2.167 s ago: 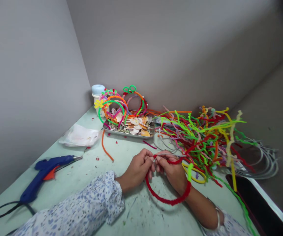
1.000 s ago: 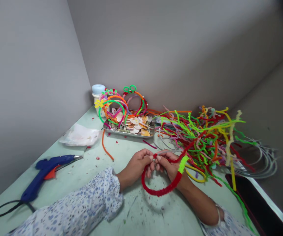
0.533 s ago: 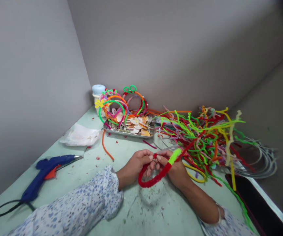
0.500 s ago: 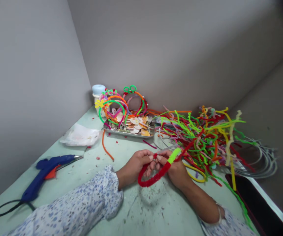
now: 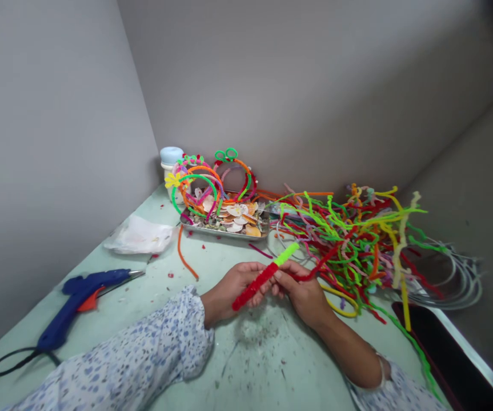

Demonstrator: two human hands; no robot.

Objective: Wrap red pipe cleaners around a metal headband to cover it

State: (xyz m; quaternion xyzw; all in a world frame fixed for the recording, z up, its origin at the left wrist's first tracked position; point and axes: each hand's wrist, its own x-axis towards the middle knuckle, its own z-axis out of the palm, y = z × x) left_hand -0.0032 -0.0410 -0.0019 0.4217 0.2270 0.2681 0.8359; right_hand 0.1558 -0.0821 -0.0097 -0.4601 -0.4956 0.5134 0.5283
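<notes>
Between my hands is a headband (image 5: 258,286) wrapped in red pipe cleaner, with a bright green stretch near one end. Seen edge-on, it slants up to the right. My left hand (image 5: 236,283) is closed at its far side, with its fingertips partly hidden behind the red band. My right hand (image 5: 304,295) pinches close to the band with thumb and fingers. A loose red pipe cleaner (image 5: 322,264) runs from the right hand up towards the heap. What exactly lies between the fingertips is hidden.
A blue glue gun (image 5: 72,305) lies at left, near a white plastic bag (image 5: 143,235). Behind my hands stand finished headbands (image 5: 199,182) on a metal tray (image 5: 224,233) of shells. A tangled pipe-cleaner heap (image 5: 353,240), wire hoops (image 5: 460,279) and a dark phone-like slab (image 5: 447,354) are at right.
The headband has turned from an open loop to nearly edge-on, its lower curve rising and its green part shifting left. Both hands stay in almost the same place.
</notes>
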